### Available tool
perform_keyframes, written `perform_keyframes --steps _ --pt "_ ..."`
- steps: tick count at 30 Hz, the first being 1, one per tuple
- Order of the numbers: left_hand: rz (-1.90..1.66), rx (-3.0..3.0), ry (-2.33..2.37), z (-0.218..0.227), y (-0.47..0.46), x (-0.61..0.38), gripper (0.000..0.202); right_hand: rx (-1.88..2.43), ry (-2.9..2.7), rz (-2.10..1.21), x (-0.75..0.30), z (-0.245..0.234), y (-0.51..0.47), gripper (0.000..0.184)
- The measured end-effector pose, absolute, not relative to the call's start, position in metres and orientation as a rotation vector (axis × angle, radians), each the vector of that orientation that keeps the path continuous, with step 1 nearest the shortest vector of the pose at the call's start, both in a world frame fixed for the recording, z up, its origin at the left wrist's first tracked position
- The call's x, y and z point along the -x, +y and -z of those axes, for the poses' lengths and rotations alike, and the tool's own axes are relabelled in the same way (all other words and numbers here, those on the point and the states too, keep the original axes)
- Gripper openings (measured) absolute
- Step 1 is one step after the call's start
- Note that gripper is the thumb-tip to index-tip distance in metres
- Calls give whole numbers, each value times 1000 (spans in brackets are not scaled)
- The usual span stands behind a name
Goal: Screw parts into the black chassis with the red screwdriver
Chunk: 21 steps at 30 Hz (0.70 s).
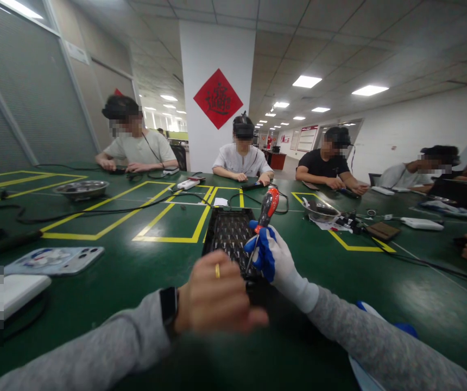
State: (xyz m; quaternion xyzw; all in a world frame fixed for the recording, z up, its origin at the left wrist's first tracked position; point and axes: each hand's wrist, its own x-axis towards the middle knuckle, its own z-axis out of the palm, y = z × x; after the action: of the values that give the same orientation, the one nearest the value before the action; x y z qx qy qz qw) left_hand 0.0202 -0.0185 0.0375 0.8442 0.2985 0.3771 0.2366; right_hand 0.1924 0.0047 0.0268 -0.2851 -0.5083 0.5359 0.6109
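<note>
Screwdriver upright, tilted a little, handle up, shaft slanting down over the near right part of a black tray on the green table. Whether the tip touches the tray — cannot tell.

Right hand, gloved white and blue: fingers closed around the screwdriver below its handle, a pinch more than a full fist. Left hand, bare: blurred, fingers curled, thumb out to the side, just in front of the tray's near end. Nothing seen in it; palm hidden, so cannot tell if it holds something small.

Step in hand, by my reading: positioning the screwdriver at the tray. Next move calls for a settled tip and a firmer line along the shaft — plus the left hand kept out of the tip's way.
</note>
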Motion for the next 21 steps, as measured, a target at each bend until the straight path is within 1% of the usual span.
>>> perform_keyframes --steps 3,5,6,8,15,21 --pt "-1168 -2089 1069 -38 11 -22 38 661 -1131 -1232 -192 -26 6 37" --pt "-926 -2014 945 -35 29 -23 32 660 -1131 -1222 -191 -25 7 37" --pt "-807 -1982 879 -32 36 -24 32 662 -1136 -1217 -191 -25 8 37" --pt "-692 -1954 802 -27 43 -24 34 659 -1143 -1208 -189 -25 9 35" --pt "-649 -1997 758 -21 38 -25 26 650 -1186 -1192 -187 -21 10 33" --pt "-653 -2176 635 -24 37 -24 18 676 -1252 -1202 -188 -22 8 30"
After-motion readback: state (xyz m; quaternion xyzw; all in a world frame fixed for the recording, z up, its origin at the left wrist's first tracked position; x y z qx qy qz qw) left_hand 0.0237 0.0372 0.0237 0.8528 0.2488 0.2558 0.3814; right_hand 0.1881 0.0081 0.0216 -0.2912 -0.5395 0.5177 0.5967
